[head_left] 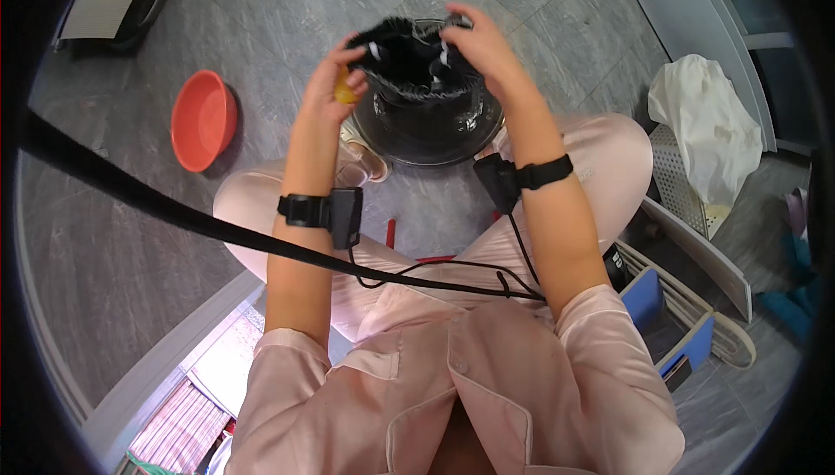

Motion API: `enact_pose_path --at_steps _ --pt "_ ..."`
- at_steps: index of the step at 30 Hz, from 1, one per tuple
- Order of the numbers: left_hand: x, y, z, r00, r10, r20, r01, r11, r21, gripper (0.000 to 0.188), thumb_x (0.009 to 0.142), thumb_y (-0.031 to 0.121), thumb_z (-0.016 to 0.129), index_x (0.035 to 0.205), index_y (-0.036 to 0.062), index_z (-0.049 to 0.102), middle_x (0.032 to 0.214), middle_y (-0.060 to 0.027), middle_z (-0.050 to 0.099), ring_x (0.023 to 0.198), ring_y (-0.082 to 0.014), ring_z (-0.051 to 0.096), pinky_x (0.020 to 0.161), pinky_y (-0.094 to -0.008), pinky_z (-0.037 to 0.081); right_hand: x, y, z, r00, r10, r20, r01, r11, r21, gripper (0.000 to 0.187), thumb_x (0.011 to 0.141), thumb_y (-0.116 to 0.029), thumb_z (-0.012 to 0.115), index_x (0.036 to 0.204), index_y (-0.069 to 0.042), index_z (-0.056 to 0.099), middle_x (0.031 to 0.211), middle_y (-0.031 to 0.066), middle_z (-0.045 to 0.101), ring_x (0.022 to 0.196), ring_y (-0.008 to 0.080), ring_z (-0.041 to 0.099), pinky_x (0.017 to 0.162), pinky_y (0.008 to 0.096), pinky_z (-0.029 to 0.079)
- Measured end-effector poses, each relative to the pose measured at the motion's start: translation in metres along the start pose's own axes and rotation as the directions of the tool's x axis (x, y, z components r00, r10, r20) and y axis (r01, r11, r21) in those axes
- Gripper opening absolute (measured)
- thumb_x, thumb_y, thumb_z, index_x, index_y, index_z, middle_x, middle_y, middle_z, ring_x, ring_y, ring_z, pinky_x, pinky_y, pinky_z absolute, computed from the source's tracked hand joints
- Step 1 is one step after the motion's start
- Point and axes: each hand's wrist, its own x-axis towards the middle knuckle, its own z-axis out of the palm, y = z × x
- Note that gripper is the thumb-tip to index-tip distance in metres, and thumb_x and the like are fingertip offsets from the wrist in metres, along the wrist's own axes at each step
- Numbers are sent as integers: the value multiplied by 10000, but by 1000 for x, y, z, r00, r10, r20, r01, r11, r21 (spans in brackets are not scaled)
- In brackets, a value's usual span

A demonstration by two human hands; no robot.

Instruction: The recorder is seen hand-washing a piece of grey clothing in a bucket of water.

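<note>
Between my two hands hangs a black cloth item (409, 85) with a ruffled, fuzzy rim, its mouth spread open and small white patches showing inside. My left hand (335, 79) grips its left edge. A small yellow piece (344, 88) is also in that hand, against the palm; its kind I cannot make out. My right hand (477, 47) is closed on the opposite edge, with some dark material bunched at the fingertips. Directly below is a wide, glossy black basin (417, 149), partly hidden by the cloth.
A red plastic basin (204, 121) sits on the grey floor at left. To the right, a white bag (704, 114) rests over a perforated basket (683, 179), near a blue-sided box (683, 327). A black strap (200, 224) crosses the view, and thin cables (435, 266) link to my forearm bands.
</note>
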Motion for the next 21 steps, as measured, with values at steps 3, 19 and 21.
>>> enact_pose_path --at_steps 3,19,21 --pt "47 -57 -26 967 -122 -223 166 968 189 510 824 60 563 1302 197 448 820 -18 520 472 -89 364 411 -225 288 19 85 5 988 136 -71 -151 935 -322 582 708 -269 693 1209 -29 518 1144 197 608 1071 342 582 920 381 441" --pt "160 -154 -132 967 -42 -253 256 133 957 789 708 355 735 1394 181 387 1180 -203 555 1058 -349 582 885 -383 483 55 191 49 868 495 40 -157 350 -923 1042 670 -606 705 1474 -328 104 1516 184 82 1396 369 91 1006 669 228" --pt "162 -146 -104 995 59 -87 96 -190 977 1029 618 421 814 1454 296 227 1333 -200 427 966 -320 632 820 -408 505 67 216 56 939 328 103 -8 321 -947 1094 636 -630 713 1459 -405 29 1528 182 -20 1402 395 -7 978 736 168"
